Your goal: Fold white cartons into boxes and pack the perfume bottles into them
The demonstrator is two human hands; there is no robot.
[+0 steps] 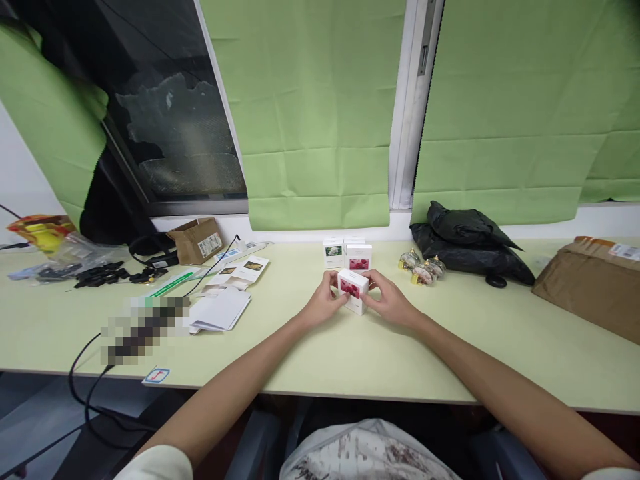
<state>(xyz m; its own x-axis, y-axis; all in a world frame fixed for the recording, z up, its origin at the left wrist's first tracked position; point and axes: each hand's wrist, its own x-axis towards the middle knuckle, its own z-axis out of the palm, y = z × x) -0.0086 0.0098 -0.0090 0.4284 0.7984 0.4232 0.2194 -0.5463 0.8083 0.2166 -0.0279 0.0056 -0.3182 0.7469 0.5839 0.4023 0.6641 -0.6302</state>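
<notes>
A small white box [353, 289] with a red flower picture rests on the pale green table [350, 353] between my two hands. My left hand [323, 303] grips its left side, fingers curled round it. On the other side, my right hand [389, 300] pinches the box's right side. Just behind stand two or three similar white boxes [347, 255], one with a red picture, one with a white flower picture.
Small round glass bottles with gold caps [423, 269] lie right of the boxes, beside a black plastic bag [470, 240]. A brown parcel [593, 280] sits far right. Flat white cartons and leaflets [223, 307], cables, black parts and a small cardboard box [196, 240] lie left.
</notes>
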